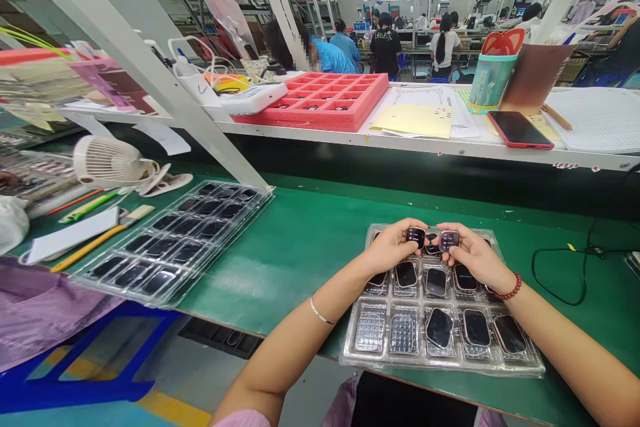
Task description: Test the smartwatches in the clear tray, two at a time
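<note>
My left hand (pixel 395 247) pinches a small square smartwatch body (pixel 415 236) with a lit screen. My right hand (pixel 470 255) pinches a second lit smartwatch body (pixel 449 239) beside it. Both hands hover over the far row of a clear plastic blister tray (pixel 350 353) at the near edge of the green bench. Several dark watch bodies (pixel 440 327) lie in its pockets, and two near-left pockets (pixel 371 329) show only ribbed plastic. A red bead bracelet circles my right wrist and a thin bangle my left forearm.
A second, longer clear tray (pixel 173 240) of dark watch bodies lies to the left, by pencils, paper and a white desk fan (pixel 107 161). A black cable (pixel 560 273) loops at right. The raised shelf holds a red foam tray (pixel 327 101), papers, a phone (pixel 520 130) and cups. Other people work far behind.
</note>
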`<state>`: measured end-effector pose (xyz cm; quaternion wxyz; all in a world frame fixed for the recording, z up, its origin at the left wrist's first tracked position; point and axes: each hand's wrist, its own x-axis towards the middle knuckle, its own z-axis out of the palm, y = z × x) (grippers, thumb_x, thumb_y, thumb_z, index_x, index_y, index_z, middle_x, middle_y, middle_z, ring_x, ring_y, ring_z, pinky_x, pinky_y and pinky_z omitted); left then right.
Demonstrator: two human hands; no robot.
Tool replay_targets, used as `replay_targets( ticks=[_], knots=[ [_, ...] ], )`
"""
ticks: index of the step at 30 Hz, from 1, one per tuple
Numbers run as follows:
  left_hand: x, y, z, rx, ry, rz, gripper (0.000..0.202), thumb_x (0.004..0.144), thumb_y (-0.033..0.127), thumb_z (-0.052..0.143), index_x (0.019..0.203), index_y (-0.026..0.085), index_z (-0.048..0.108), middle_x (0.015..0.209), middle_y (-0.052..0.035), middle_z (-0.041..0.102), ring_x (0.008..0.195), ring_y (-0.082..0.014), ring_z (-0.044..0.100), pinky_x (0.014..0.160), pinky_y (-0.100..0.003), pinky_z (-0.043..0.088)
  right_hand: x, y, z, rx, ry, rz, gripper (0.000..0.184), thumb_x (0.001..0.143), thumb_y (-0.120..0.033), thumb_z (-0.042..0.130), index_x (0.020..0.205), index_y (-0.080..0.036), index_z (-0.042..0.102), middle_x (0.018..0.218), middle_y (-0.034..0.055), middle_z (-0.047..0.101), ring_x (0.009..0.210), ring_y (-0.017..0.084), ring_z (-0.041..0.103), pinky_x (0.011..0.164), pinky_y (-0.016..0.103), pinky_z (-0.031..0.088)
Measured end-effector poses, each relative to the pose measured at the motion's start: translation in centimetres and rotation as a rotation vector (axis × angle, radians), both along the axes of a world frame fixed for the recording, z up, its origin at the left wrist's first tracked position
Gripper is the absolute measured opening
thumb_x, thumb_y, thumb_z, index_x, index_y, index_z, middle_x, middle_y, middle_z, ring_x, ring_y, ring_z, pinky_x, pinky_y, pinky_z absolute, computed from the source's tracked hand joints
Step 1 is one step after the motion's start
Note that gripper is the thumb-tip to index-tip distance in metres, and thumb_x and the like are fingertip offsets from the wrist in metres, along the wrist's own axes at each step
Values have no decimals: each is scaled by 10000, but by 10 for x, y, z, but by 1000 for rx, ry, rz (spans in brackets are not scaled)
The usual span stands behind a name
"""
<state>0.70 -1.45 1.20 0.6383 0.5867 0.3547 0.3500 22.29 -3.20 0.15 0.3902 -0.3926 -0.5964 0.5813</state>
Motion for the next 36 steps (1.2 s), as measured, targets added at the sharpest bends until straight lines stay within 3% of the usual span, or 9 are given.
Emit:
replay_targets(
  ticks=[5, 10, 30, 36],
  knots=[
    [1, -1, 3, 55, 12, -4, 431, 715, 120, 651, 1128, 162, 532, 954, -61, 656, 843, -138, 606, 780, -280, 468, 0, -2, 3, -3, 0, 6, 438, 778, -169, 566, 1207, -215, 493, 1109, 86, 630, 741, 141, 626, 638, 303, 528],
    [1, 1, 4, 29, -4, 16, 226, 792, 255, 603, 978, 128, 583, 807, -53, 642, 712, -128, 583, 641, -258, 480, 2, -1, 4, -40, -2, 22, 285, 875, -279, 519, 1145, -195, 549, 997, 79, 679, 650, 127, 619, 618, 302, 516],
    [3, -2, 9, 22, 21, 9, 199, 776, 253, 612, 929, 128, 590, 777, -50, 635, 730, -136, 584, 616, -248, 477, -1, -1, 6, -10, -22, 29, 296, 868, -357, 545, 1109, -189, 574, 964, 84, 689, 636, 130, 605, 586, 290, 506],
    [3, -1, 8, 17, 27, 7, 187, 779, 245, 600, 928, 132, 585, 769, -43, 628, 710, -132, 577, 613, -250, 468, 0, 0, 4, -22, -13, 38, 270, 881, -319, 529, 1112, -186, 568, 968, 81, 685, 641, 123, 608, 595, 283, 508]
  ],
)
